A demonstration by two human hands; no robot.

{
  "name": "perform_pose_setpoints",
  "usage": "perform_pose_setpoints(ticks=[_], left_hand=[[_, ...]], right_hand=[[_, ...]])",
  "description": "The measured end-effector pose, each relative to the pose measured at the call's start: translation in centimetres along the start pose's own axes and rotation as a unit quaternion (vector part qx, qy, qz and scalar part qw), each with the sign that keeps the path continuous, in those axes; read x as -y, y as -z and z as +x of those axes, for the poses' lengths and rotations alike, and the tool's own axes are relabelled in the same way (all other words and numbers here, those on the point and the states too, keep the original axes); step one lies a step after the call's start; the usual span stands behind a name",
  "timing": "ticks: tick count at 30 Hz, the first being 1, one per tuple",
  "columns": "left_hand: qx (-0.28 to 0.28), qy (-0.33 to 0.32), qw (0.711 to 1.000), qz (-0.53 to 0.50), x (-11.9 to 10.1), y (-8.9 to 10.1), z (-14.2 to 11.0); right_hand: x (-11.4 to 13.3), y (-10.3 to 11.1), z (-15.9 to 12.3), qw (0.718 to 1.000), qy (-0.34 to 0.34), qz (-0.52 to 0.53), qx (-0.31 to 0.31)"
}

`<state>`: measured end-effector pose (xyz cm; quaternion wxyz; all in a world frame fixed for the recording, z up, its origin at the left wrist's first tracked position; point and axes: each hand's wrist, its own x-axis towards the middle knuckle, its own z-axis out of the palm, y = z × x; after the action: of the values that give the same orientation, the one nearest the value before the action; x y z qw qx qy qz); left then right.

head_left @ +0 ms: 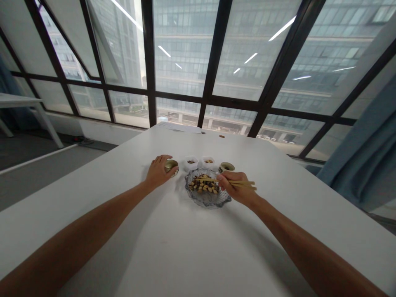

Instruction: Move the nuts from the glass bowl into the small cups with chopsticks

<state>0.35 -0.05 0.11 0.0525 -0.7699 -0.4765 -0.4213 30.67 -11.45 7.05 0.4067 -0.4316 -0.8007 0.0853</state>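
Note:
My left hand is wrapped round a small olive-coloured cup, which stands on the table left of a scalloped glass bowl. My right hand grips a pair of chopsticks, whose tips reach over the bowl from the right. Mixed nuts and dark seeds lie in the glass bowl. Behind it stand two white containers, a left one and a right one, each with a few pieces inside. A second cup with dark marks stands just beyond my right hand.
All this stands on a long white table. Sheets of paper and a small brown disc lie toward its far end. Tall windows are ahead, a blue curtain hangs at right, and another white table stands at left.

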Motion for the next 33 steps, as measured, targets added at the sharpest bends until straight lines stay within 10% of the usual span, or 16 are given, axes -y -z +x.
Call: perform_pose_setpoints(ticks=[14, 19, 24, 33], left_hand=[[-0.003, 0.023, 0.999, -0.028, -0.1, -0.3, -0.2], [0.0, 0.034, 0.999, -0.031, 0.0, -0.4, -0.3], [0.008, 0.048, 0.998, -0.032, 0.0, -0.4, -0.3], [0.019, 0.062, 0.998, -0.025, 0.1, 0.1, -0.3]], right_hand=[[1.3, -0.4, -0.6, 0.978, 0.156, -0.089, 0.102], [0.2, 0.1, -1.0, 0.999, 0.0, 0.011, -0.034], [-2.3, 0.3, -1.7, 0.931, -0.19, 0.219, -0.222], [-4.0, -0.3, -2.5, 0.874, -0.256, 0.31, -0.275]])
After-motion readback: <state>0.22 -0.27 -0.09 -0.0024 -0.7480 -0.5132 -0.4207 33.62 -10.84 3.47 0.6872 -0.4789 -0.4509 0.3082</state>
